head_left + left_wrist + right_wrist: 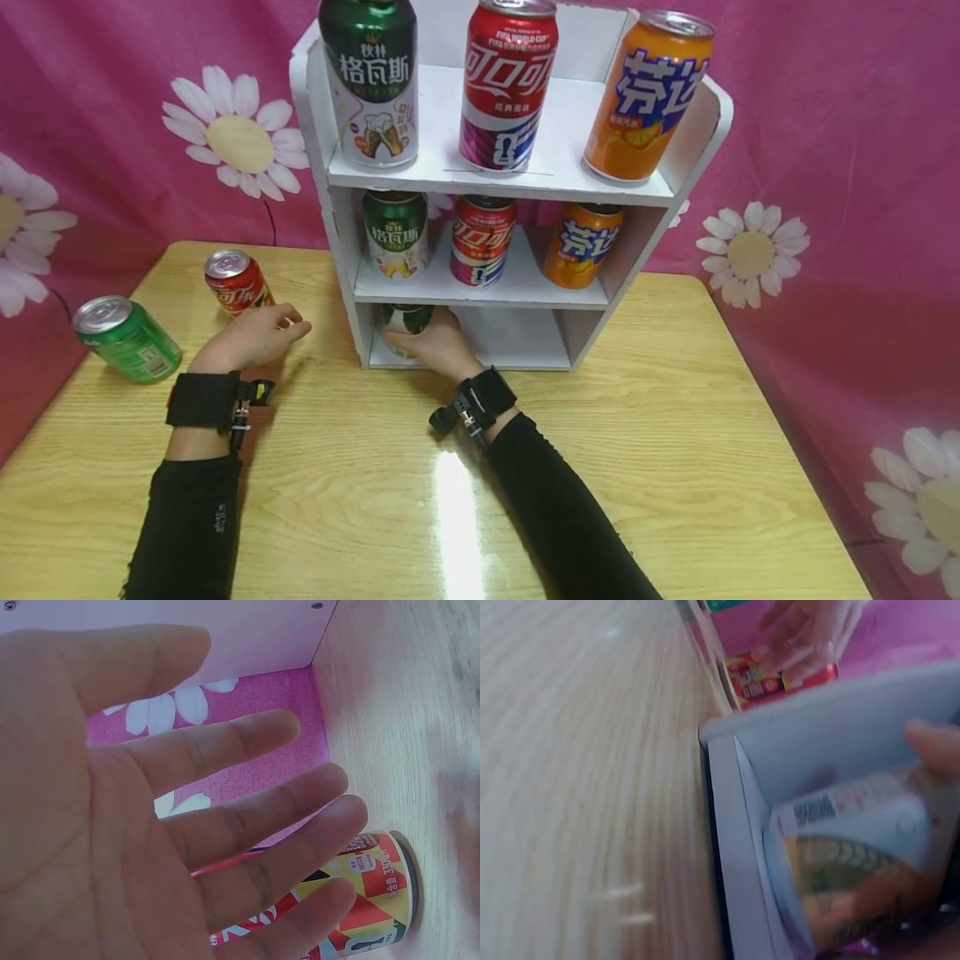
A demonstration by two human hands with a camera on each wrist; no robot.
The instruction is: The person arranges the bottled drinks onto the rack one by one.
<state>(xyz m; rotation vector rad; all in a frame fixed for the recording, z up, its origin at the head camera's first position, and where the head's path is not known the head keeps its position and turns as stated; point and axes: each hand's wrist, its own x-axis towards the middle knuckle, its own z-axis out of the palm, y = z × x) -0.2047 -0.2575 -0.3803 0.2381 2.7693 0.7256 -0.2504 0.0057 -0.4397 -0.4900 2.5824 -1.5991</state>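
Note:
My right hand (442, 342) reaches into the left end of the bottom level of a white shelf (517, 337) and grips a green-and-white drink can (406, 318). In the right wrist view this can (840, 859) stands between thumb and fingers, partly covered by the hand. My left hand (253, 335) hovers over the table at the left, its fingers loosely extended and holding nothing. Just behind that hand is a red cola can (238, 286), which the left wrist view shows beyond the fingers (262, 829).
A green can (131, 340) stands at the table's left edge. On both the top and middle levels stand a green-and-white can (372, 92), a red cola can (507, 92) and an orange soda can (647, 100). Pink flowered cloth (810, 125) hangs behind the wooden table (637, 467).

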